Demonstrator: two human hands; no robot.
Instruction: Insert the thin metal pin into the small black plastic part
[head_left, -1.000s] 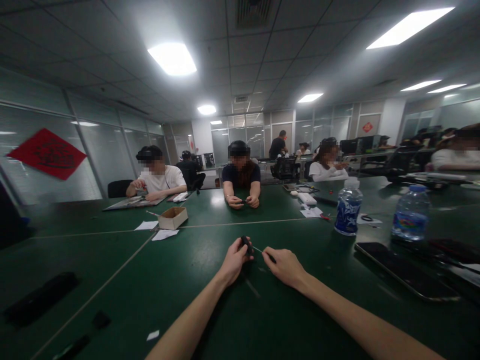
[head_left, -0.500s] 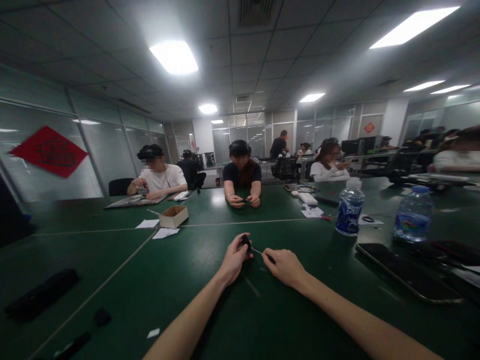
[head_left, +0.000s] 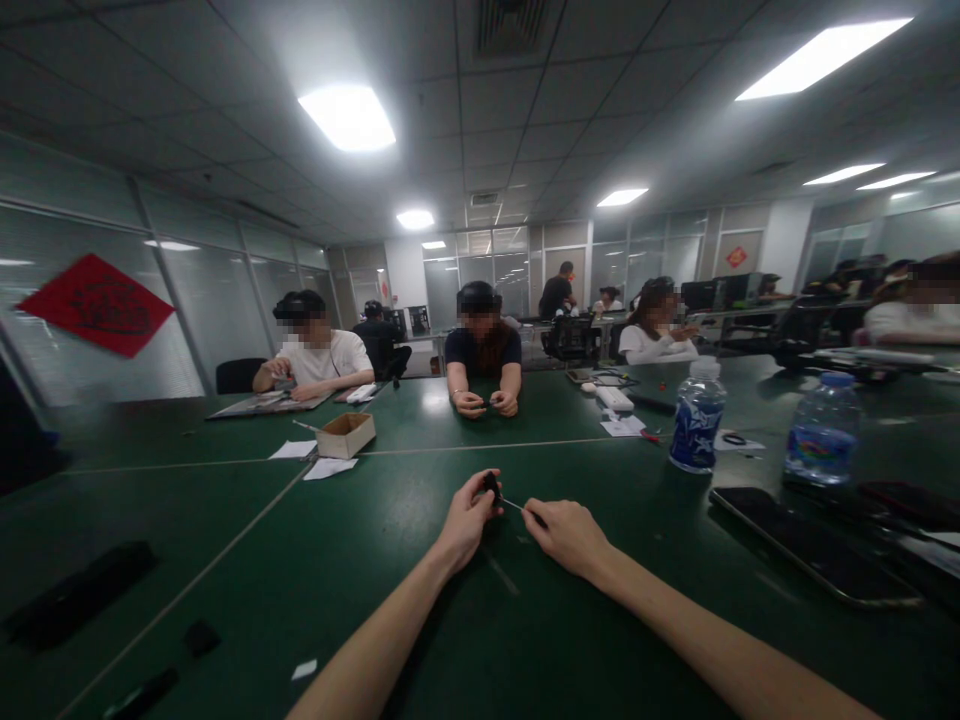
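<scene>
Over the green table, my left hand is closed around a small black part, whose exact kind I cannot make out. My right hand grips the dark handle of a screwdriver. Its thin metal shaft points left and reaches the black part; the tip is too small to see clearly. Both forearms come in from the bottom edge of the view.
On the right stand two water bottles and a phone lies before them. An open cardboard box sits on papers at the left. Dark objects lie near left. Across the table, a person handles something small.
Both hands keep almost the same place and grip. The screwdriver still reaches the black part, which has tilted slightly at most. The whole view has shifted a little.
</scene>
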